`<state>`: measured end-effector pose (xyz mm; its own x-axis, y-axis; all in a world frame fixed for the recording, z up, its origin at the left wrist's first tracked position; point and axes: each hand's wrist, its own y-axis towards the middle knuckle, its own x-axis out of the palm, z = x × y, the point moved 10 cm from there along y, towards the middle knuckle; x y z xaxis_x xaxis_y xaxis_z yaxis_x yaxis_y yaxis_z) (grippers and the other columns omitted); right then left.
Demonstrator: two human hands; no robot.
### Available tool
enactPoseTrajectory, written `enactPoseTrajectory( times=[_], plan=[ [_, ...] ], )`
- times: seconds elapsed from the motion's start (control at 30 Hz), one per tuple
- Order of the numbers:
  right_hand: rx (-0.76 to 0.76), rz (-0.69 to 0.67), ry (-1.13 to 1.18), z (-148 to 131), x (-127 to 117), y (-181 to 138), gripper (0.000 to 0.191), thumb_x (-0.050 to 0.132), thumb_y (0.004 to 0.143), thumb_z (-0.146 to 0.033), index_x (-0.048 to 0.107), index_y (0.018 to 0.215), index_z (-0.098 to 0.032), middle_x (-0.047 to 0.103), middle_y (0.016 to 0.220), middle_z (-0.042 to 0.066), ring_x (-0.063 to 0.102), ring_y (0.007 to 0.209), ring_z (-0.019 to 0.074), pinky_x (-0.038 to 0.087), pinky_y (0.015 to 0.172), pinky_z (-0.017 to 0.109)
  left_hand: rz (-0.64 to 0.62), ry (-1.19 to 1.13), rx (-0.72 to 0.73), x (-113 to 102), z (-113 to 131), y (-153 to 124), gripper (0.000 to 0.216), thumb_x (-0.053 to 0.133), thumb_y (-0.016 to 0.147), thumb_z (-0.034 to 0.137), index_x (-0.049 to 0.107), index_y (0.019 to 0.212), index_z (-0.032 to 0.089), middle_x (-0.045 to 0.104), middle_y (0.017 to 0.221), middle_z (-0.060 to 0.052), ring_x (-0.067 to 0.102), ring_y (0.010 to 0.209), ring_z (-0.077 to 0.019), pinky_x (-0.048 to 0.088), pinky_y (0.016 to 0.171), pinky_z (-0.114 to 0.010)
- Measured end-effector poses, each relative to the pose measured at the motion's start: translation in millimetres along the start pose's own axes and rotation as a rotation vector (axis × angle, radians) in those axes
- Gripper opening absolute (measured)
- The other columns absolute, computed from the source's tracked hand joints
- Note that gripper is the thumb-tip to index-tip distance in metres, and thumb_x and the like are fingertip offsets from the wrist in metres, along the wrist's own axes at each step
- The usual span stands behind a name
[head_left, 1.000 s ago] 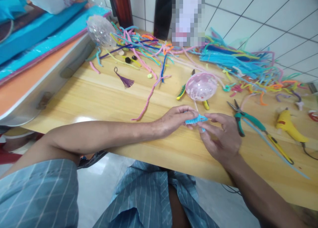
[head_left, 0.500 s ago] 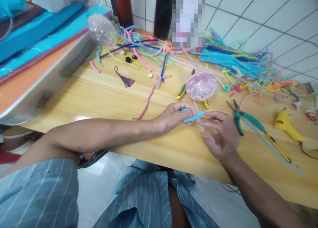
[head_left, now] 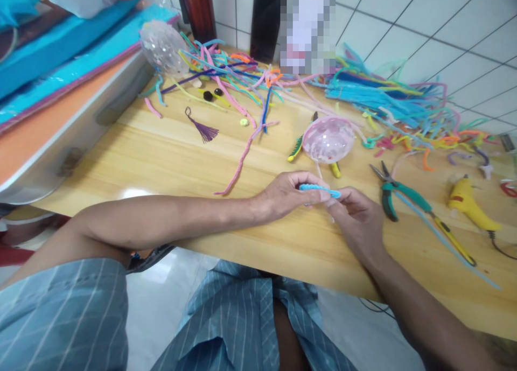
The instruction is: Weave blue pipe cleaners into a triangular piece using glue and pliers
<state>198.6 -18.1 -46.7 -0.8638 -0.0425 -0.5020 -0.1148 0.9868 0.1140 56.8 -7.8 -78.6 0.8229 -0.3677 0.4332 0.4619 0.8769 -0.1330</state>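
Both hands meet over the near middle of a wooden table (head_left: 169,161). My left hand (head_left: 286,194) pinches one end of a short coiled light-blue pipe cleaner (head_left: 319,189). My right hand (head_left: 357,220) has its fingers curled around the other end, from below. Just beyond the hands lies a clear pink plastic ball (head_left: 328,140) with a thin pale stick hanging from it.
Green-handled pliers (head_left: 393,190), a yellow-handled tool (head_left: 454,242) and a yellow glue gun (head_left: 470,204) lie to the right. A heap of coloured pipe cleaners (head_left: 375,104) covers the far side. A purple tassel (head_left: 202,127) and a second clear ball (head_left: 161,45) sit far left.
My right hand has turned and closed its fingers on the blue pipe cleaner, which now lies flatter and straighter between the two hands. The left hand has hardly moved.
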Motion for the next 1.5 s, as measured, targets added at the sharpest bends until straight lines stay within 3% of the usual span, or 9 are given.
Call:
enactPoseTrajectory(
  times=[0.13,0.3,0.67,0.87,1.27,1.5],
  plan=[
    [0.002,0.000,-0.017,0.6,-2.3,0.1,0.018,0.072,0.089,-0.035,0.068,0.076,-0.024,0.064,0.067,-0.002,0.055,0.062,0.0143,0.044,0.063,0.029,-0.002,-0.048,0.047,0.1,4.3,-0.3,0.035,0.086,0.078,0.032,0.068,0.103,0.014,0.071,0.092,-0.002,0.065,0.084,-0.0122,0.051,0.083,-0.029],
    [0.005,0.013,-0.107,-1.2,-5.9,1.2,0.019,0.071,0.089,-0.036,0.066,0.075,-0.024,0.064,0.065,-0.003,0.052,0.057,0.0135,0.041,0.058,0.028,0.008,-0.057,0.056,-2.1,3.3,0.4,0.026,0.081,0.081,0.028,0.069,0.100,0.014,0.071,0.091,-0.002,0.064,0.082,-0.0109,0.052,0.082,-0.028],
    [-0.046,-0.031,-0.085,-12.5,-0.2,2.3,0.016,0.071,0.089,-0.037,0.068,0.079,-0.024,0.068,0.069,-0.003,0.059,0.064,0.0149,0.046,0.065,0.030,0.052,0.083,0.032,-7.3,3.7,-1.0,0.039,0.087,0.075,0.048,0.075,0.090,0.014,0.069,0.081,0.000,0.058,0.076,-0.0109,0.047,0.077,-0.026],
    [0.046,-0.099,0.022,1.0,7.4,3.8,0.011,0.070,0.088,-0.036,0.070,0.086,-0.025,0.068,0.070,-0.003,0.058,0.062,0.0149,0.046,0.064,0.030,0.129,0.034,-0.030,-15.1,0.8,-1.1,0.028,0.082,0.082,0.041,0.075,0.088,0.014,0.072,0.083,-0.001,0.060,0.077,-0.0110,0.048,0.078,-0.026],
    [0.063,-0.084,0.041,0.6,5.4,2.4,0.010,0.072,0.086,-0.034,0.071,0.082,-0.025,0.072,0.076,-0.001,0.062,0.070,0.0168,0.048,0.065,0.030,0.061,-0.078,-0.100,-4.5,-12.5,1.8,0.020,0.079,0.085,0.033,0.071,0.085,0.014,0.067,0.075,0.001,0.057,0.071,-0.0093,0.044,0.074,-0.025],
    [0.090,-0.085,0.078,-1.7,7.0,1.5,0.013,0.076,0.085,-0.036,0.071,0.080,-0.025,0.070,0.071,-0.002,0.058,0.062,0.0155,0.046,0.060,0.029,0.068,-0.061,-0.031,-5.8,-5.0,-1.1,0.032,0.087,0.077,0.041,0.071,0.084,0.014,0.068,0.078,0.001,0.057,0.074,-0.0097,0.044,0.076,-0.026]
  ],
)
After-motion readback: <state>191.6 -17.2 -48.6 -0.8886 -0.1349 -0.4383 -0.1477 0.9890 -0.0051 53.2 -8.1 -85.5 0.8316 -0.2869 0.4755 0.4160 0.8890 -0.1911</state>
